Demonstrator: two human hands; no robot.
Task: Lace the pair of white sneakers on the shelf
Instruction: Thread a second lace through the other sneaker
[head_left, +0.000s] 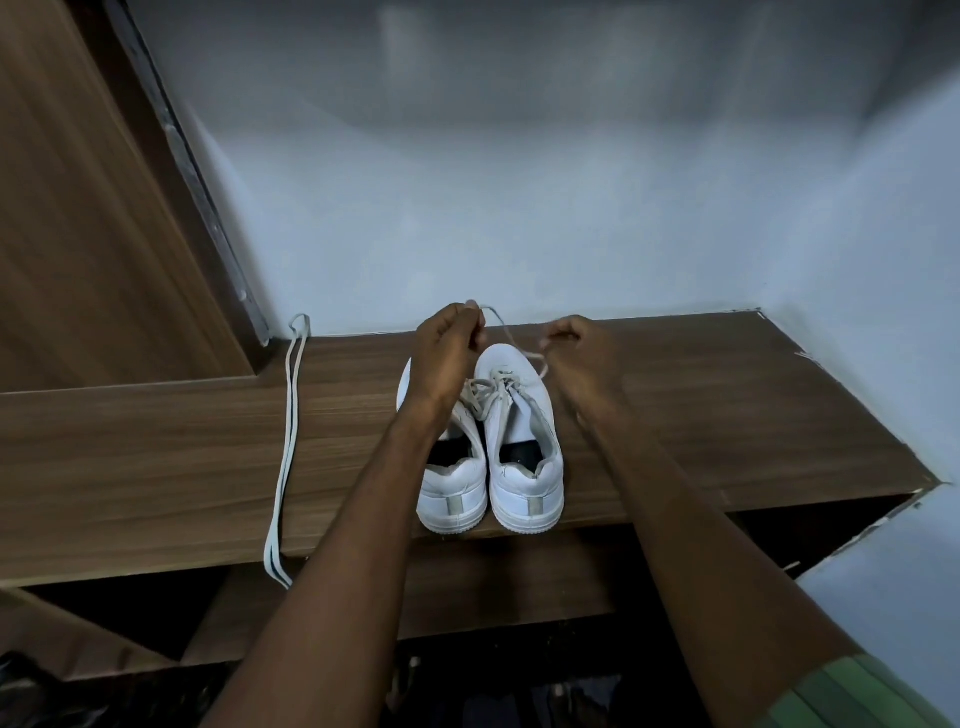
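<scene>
Left of the fingers, a spare lace (284, 447) is lying on the shelf (727, 415); both hands (447, 353) (582, 358) are pinching the right sneaker's (524, 441) lace (501, 325).

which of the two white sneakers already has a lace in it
The right white sneaker: a grey-white lace crosses its eyelets, ends held by the left hand and right hand. The spare white lace lies left on the wooden shelf.
</scene>
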